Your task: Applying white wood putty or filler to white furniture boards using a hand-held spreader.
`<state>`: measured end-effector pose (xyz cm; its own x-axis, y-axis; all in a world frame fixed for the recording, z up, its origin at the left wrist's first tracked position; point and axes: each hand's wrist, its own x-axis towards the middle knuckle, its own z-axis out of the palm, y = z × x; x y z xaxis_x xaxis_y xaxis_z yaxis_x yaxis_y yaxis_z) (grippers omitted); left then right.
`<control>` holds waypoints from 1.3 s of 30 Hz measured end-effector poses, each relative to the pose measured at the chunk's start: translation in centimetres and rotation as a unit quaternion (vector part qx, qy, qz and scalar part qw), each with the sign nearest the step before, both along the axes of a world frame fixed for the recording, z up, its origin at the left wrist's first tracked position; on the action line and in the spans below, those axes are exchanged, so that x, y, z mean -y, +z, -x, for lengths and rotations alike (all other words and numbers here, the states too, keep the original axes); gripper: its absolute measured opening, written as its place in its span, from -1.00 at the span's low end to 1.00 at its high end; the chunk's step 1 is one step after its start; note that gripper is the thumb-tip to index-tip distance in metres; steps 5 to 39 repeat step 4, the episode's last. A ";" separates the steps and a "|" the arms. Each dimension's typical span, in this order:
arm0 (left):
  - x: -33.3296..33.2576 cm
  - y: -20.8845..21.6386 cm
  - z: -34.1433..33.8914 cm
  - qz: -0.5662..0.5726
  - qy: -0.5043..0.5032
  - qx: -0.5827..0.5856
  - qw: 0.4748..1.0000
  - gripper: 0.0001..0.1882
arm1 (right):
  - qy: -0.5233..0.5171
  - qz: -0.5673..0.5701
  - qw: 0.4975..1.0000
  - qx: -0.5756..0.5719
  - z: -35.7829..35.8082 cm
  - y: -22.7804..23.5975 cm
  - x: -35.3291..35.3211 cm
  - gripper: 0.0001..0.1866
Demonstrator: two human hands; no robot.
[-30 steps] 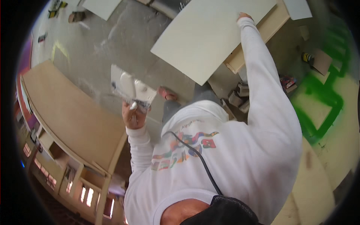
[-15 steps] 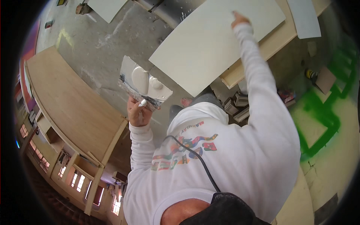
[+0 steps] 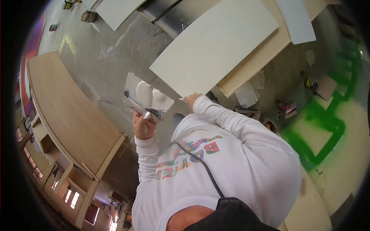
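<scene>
My left hand (image 3: pixel 144 127) grips the lower edge of a putty board (image 3: pixel 133 101), a flat, smeared plate held out in front of me. Two mounds of white putty (image 3: pixel 145 94) lie on it, and a white dab sits by my thumb. Just right of the board, my right hand (image 3: pixel 192 101) is at the near corner of a large off-white panel (image 3: pixel 216 46). Its fingers are bent together, with a small white tip showing at their left end. Whether that is putty or a small tool I cannot make out.
The panel rests on a wooden frame (image 3: pixel 254 63). A narrow pale board (image 3: pixel 295 19) lies at the far right. On the left stands a long wooden cabinet (image 3: pixel 73 107). Paper sheets (image 3: pixel 246 94), a can (image 3: pixel 310 83) and a green-sprayed board (image 3: pixel 331 134) are to the right.
My right hand has come back from the panel's far right part to its near corner, close to the putty board. My left hand still holds the board, now slightly lower in view.
</scene>
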<state>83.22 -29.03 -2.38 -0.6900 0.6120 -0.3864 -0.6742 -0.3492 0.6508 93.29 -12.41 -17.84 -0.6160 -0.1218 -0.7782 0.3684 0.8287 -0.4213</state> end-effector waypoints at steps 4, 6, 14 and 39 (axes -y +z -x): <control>0.6 -0.4 -0.4 0.039 -0.011 -0.050 0.998 -0.44 | -0.200 0.002 0.980 -0.015 -0.8 1.7 -2.7 -0.57; 0.6 -0.4 -0.4 0.039 -0.011 -0.050 0.998 -0.44 | -0.200 0.002 0.980 -0.015 -0.8 1.7 -2.7 -0.57; 0.6 -0.4 -0.4 0.039 -0.011 -0.050 0.998 -0.44 | -0.200 0.002 0.980 -0.015 -0.8 1.7 -2.7 -0.57; 0.6 -0.4 -0.4 0.039 -0.011 -0.050 0.998 -0.44 | -0.200 0.002 0.980 -0.015 -0.8 1.7 -2.7 -0.57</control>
